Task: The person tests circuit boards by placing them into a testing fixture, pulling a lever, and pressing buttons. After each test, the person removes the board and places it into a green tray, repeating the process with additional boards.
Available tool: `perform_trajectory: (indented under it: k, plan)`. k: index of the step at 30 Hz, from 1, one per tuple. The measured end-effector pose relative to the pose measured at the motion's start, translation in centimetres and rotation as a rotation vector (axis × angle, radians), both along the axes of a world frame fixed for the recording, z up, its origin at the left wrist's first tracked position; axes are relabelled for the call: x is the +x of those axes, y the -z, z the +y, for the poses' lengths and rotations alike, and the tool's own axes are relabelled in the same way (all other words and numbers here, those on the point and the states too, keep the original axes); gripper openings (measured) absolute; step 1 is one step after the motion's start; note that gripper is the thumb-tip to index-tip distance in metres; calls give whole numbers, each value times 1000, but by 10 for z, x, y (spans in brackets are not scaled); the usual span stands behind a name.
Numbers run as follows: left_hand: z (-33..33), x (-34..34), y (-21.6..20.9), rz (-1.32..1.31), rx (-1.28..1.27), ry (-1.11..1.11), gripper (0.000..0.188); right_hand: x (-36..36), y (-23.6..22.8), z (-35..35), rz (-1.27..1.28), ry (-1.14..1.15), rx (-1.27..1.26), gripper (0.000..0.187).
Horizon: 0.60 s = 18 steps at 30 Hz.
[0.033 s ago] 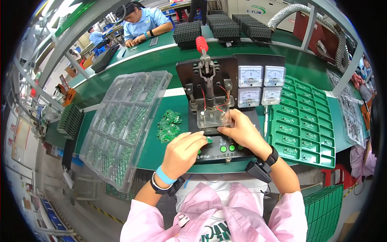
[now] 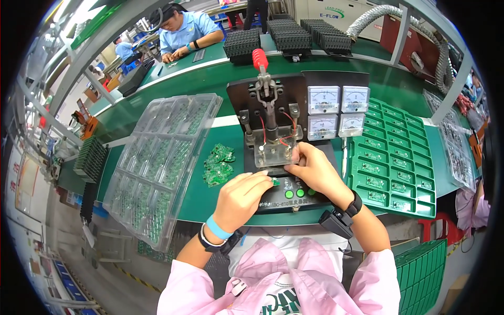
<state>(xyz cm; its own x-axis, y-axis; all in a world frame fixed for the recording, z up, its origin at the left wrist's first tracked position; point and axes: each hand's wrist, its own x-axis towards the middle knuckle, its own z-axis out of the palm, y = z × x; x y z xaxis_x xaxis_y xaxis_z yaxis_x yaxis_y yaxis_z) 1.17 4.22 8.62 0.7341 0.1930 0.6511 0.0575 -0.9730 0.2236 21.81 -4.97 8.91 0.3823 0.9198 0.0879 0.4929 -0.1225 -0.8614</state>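
Green circuit board (image 2: 275,181), small and partly covered, shows mid-frame, clamped in the grip of the left hand (image 2: 239,197) above the front of a black test stand (image 2: 294,94). Right of it, the right hand (image 2: 313,165) touches the edge of a clear plastic block (image 2: 269,155); I cannot tell whether its fingers pinch it. Loose boards (image 2: 219,170) lie on the counter (image 2: 194,205) left of centre, between a clear tray (image 2: 167,134) and the stand.
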Motion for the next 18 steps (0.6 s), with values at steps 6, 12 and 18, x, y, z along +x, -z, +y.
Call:
perform_trajectory:
  k: [6,12,18]
  plan:
    - [-4,29,21,58,-63,-54,36,30,-3,-65,-86,198,160,20]
    - [-10,33,16,135,-58,32,38,118,20,-160,-13,525,219,20]
    - [-17,31,17,199,59,-35,39,238,60,-241,-388,842,197,19]
